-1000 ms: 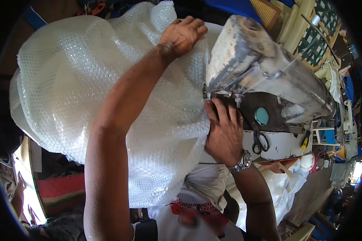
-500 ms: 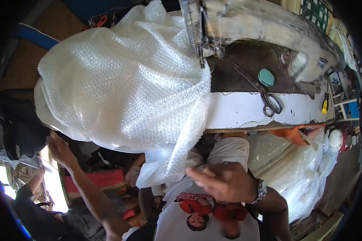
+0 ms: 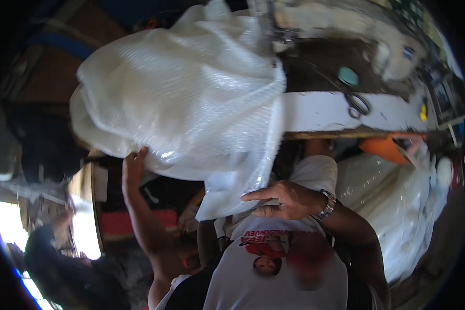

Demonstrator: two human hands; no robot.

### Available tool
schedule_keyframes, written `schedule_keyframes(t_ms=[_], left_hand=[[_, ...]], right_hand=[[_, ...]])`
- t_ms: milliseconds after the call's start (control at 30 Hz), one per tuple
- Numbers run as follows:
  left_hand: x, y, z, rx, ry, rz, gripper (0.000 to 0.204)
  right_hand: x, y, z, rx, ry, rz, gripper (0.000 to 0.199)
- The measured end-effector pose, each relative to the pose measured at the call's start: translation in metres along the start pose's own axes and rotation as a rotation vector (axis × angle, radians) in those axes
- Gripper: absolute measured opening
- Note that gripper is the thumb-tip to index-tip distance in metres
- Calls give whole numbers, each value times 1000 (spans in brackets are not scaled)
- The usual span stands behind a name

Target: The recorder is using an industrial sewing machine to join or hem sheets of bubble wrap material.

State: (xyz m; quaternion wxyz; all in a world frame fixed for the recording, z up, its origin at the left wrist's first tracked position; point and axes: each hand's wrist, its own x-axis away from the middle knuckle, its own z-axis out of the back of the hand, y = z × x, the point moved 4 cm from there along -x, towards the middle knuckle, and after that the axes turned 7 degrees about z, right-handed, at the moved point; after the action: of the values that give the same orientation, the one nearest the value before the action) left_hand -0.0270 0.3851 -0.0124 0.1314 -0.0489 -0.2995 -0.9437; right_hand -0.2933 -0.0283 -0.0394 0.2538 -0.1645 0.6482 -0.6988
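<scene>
A big heap of translucent bubble wrap (image 3: 175,98) covers the left part of the work surface and drapes over its front edge. Its right edge lies under the needle area of a worn sewing machine (image 3: 341,20). My left hand (image 3: 134,168) is at the lower left edge of the wrap, its bent fingers closed on that edge, though blur softens the contact. In front of the hanging flap, my right hand (image 3: 294,199) is open, thumb and forefinger apart, its fingertips close to the flap's lower right edge; I cannot tell whether they touch.
On the machine bed lie dark scissors (image 3: 357,106), a teal round object (image 3: 348,76) and a yellow-handled tool (image 3: 423,112). Below right are an orange item (image 3: 385,149) and a large plastic-wrapped bundle (image 3: 392,206). Another person (image 3: 62,258) is at the lower left.
My left hand has moved right and reached the edge of the bubble wrap. My right hand's fingers have spread near the flap. The whole view has shifted and blurred.
</scene>
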Motion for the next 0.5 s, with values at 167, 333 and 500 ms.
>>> schedule_keyframes(t_ms=[167,333,500], left_hand=[[-51,19,66,-592,270,-369,51],[-132,128,160,-374,782,-493,55],[-193,137,86,-337,881,-685,45]], right_hand=[[14,-8,2,-429,72,172,43],[31,-29,7,-787,-113,670,30],[27,38,-25,296,165,33,24]])
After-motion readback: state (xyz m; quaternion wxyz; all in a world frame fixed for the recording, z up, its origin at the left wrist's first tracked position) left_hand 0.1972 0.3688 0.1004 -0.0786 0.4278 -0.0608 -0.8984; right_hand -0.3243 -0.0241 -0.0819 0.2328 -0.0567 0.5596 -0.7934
